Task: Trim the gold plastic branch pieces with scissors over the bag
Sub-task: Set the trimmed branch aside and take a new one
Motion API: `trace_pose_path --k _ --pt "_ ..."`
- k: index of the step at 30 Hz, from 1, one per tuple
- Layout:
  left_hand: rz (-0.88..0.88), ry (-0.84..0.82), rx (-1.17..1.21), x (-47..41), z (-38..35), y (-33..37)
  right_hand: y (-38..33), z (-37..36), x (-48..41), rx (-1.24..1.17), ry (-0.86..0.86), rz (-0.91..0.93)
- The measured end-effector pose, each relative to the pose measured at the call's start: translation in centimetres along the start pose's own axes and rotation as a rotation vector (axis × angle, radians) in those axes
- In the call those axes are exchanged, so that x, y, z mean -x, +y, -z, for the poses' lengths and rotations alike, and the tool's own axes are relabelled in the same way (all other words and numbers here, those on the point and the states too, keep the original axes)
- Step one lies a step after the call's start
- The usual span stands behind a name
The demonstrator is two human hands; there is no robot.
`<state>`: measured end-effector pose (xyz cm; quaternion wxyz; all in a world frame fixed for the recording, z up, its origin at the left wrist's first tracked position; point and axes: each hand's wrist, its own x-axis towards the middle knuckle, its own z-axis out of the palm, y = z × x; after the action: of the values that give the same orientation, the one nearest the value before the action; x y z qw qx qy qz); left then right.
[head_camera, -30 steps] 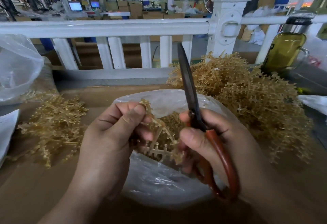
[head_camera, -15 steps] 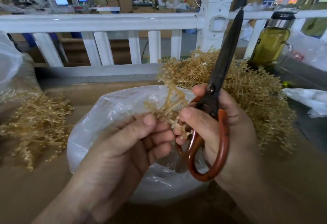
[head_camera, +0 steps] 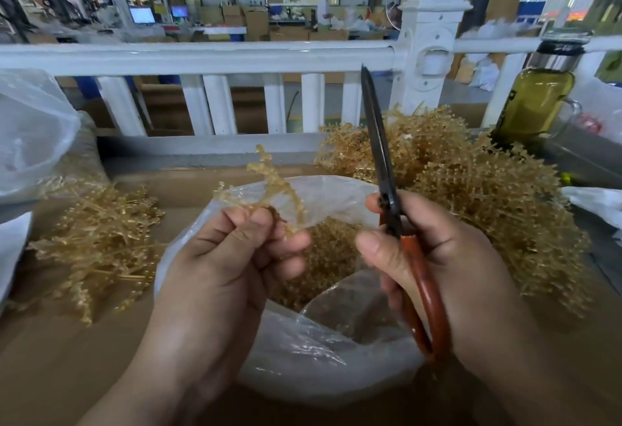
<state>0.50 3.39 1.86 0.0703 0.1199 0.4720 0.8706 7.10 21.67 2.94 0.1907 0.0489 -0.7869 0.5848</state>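
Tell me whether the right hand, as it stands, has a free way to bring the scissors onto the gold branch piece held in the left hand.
Probably yes. The right hand holds the red-handled scissors upright, blades shut, beside the gold plastic branch piece pinched in the left hand. Only open air above the clear plastic bag separates them.

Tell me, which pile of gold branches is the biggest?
The pile on the right, behind the scissors. It is taller and wider than the flat pile on the left.

glossy clear plastic bag [head_camera: 303, 351], dull dark-metal scissors [head_camera: 378, 142]
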Motion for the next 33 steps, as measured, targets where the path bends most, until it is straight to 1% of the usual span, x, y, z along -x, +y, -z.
trace_pose_path --k 3,8,13,21,26,33 --pt "-0.051 0.006 0.013 -0.4 0.7 0.4 -0.4 0.5 0.0 0.226 -0.081 0.077" --pt "-0.223 0.035 -0.054 -0.7 1.3 0.8 -0.8 0.3 0.1 0.456 -0.262 -0.001" --pt "-0.343 0.106 -0.097 -1.0 1.5 1.2 -1.5 -0.1 0.2 0.63 -0.307 -0.039" --pt "-0.39 0.135 -0.101 -1.0 1.9 1.3 -2.0 -0.4 0.4 0.698 -0.332 -0.103" --pt "-0.39 0.133 -0.091 -1.0 1.8 0.9 -1.7 -0.6 0.5 0.707 -0.318 -0.057" --pt "-0.379 0.098 -0.103 -0.7 1.5 0.7 -1.4 -0.5 0.7 0.729 -0.238 0.066"
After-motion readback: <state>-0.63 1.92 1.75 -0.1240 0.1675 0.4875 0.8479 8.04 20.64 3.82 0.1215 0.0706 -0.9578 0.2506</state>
